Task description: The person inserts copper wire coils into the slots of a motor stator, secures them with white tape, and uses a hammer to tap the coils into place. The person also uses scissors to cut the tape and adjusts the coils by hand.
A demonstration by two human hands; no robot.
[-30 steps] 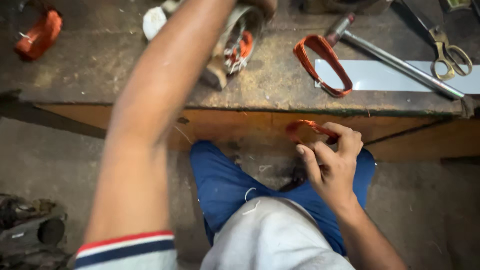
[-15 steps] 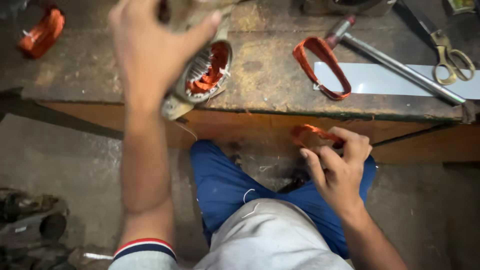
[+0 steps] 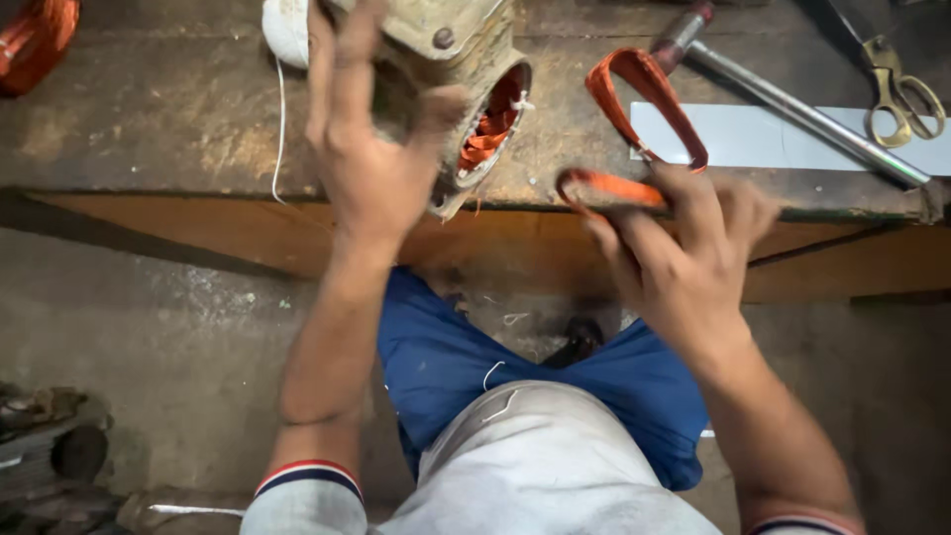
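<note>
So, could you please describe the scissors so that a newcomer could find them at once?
Look along the wooden workbench to its far right corner. The scissors lie there beside a long metal rod, above a white strip; they alone have brass-coloured loop handles.

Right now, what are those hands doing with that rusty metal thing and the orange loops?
A person sits at a worn wooden workbench. The left hand grips a rusty motor housing at the bench's edge, tilted so the orange wire windings inside it show. The right hand holds a loose orange wire coil just in front of the bench edge. A second orange coil lies on the bench, with a metal rod, brass-handled scissors and a white sheet to the right.
</note>
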